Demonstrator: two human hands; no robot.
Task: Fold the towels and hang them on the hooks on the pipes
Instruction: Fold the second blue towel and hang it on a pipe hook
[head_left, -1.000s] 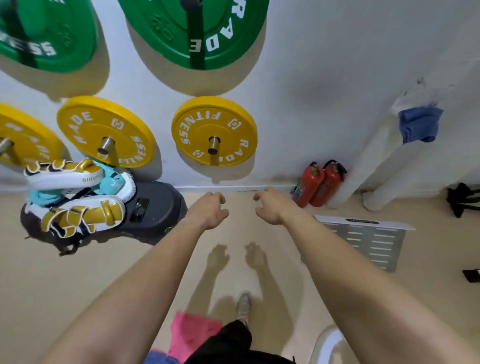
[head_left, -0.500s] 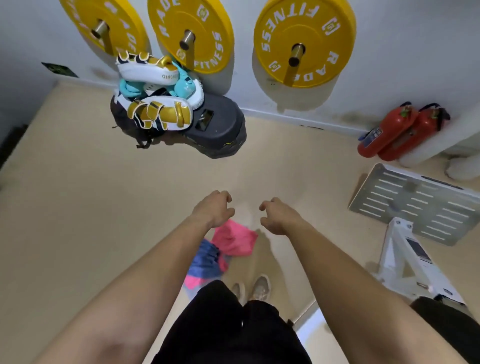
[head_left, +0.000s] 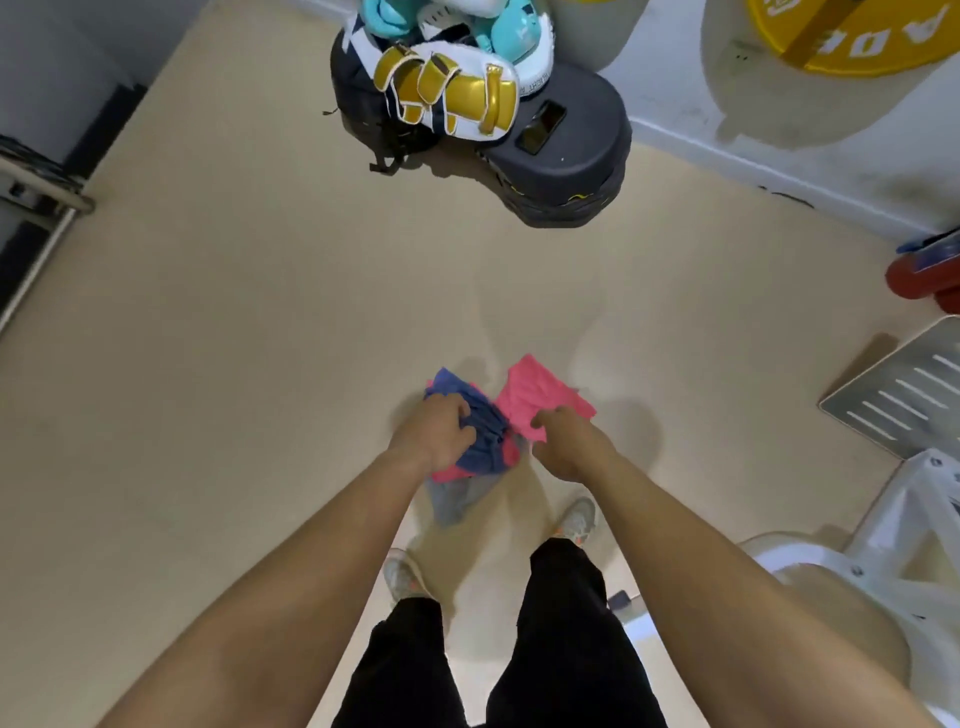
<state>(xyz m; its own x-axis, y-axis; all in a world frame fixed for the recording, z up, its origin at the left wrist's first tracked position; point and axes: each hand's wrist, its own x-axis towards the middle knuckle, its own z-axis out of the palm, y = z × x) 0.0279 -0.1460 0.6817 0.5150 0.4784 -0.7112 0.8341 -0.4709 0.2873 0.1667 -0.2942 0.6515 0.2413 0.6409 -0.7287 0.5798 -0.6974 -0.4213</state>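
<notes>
The left hand (head_left: 435, 431) pinches the blue towel (head_left: 485, 434); the right hand (head_left: 569, 439) pinches the pink towel (head_left: 540, 397). Better lift only one from the floor (head_left: 260, 364).

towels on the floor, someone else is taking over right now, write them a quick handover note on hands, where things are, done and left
Left hand: down on the blue towel, fingers curled into the cloth; a firm grip cannot be confirmed.
Right hand: at the edge of the pink towel, grip also unclear.
Both towels lie crumpled on the floor just ahead of the person's feet, with more pink and grey cloth under the blue one.
Done: towels reached.
Left: lift, fold each, hang on the pipe hooks, which are out of view now.
</notes>
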